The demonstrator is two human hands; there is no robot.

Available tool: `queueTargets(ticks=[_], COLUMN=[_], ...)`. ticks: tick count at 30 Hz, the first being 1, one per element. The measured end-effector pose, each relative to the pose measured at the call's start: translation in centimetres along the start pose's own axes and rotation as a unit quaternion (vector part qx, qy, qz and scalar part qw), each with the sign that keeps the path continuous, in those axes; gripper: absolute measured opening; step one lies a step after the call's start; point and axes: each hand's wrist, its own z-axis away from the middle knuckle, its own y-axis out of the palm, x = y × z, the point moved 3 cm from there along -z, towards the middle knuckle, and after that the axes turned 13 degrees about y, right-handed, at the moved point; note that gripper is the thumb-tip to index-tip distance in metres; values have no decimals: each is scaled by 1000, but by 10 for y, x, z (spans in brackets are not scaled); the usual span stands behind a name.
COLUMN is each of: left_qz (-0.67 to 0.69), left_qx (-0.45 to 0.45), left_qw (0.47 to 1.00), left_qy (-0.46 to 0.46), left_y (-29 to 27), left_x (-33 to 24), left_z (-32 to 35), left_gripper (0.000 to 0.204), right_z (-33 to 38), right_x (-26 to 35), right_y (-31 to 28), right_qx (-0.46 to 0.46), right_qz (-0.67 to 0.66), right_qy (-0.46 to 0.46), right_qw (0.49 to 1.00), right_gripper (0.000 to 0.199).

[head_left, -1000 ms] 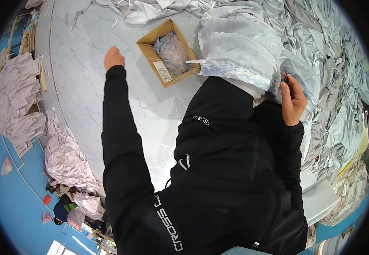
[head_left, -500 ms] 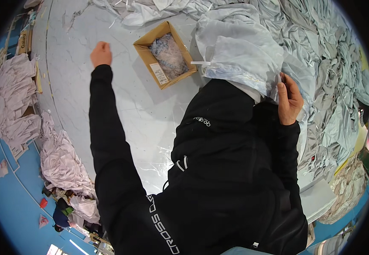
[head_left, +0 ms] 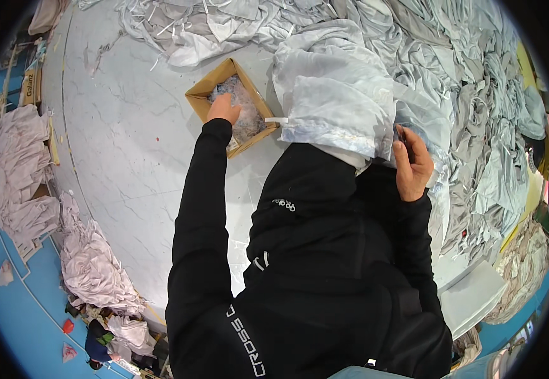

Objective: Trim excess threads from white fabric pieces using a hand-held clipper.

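Observation:
My left hand (head_left: 224, 109) reaches into an open cardboard box (head_left: 263, 134), over a loose heap of clear, bluish and pinkish crumpled material (head_left: 248, 107). Its fingertips are hidden among the contents. Across my lap lies a pale grey-blue piece of thin fabric (head_left: 337, 104), with a small white tag (head_left: 277, 120) sticking out at its left edge. Beside that fabric's right edge is my right hand (head_left: 415, 163), thumb and fingers brought together. A small dark bit shows at its fingertips, too small to name.
Heaps of pale grey fabric (head_left: 483, 132) cover the right and far side of the marbled table (head_left: 122, 145). Pinkish cloth piles (head_left: 18, 170) stand beyond the table's left edge. At lower left a person (head_left: 97, 344) is bent over near more cloth. Flat white sheets (head_left: 473, 297) lie at lower right.
My left hand has swung right from above the bare table into the cardboard box. My right hand stays by the fabric's edge. The whole view has shifted slightly.

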Motion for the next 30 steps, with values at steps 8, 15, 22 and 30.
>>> queueTargets(ticks=[8, 15, 22, 30], left_qz=[355, 237, 336, 403], left_qx=[98, 57, 146, -18], left_qw=[912, 954, 886, 888], left_qy=[-181, -172, -285, -221], left_y=[105, 184, 179, 93], left_x=[-22, 0, -40, -35], left_z=[-70, -116, -163, -126], left_gripper=[49, 42, 23, 20], right_z=[-6, -24, -51, -60], right_x=[-9, -7, -18, -30], right_y=[-20, -38, -37, -28], right_qx=[-65, -86, -79, -65], right_qz=[-37, -103, -105, -118], right_qy=[19, 72, 110, 118], right_qw=[997, 988, 985, 984], right_gripper=[32, 34, 42, 43])
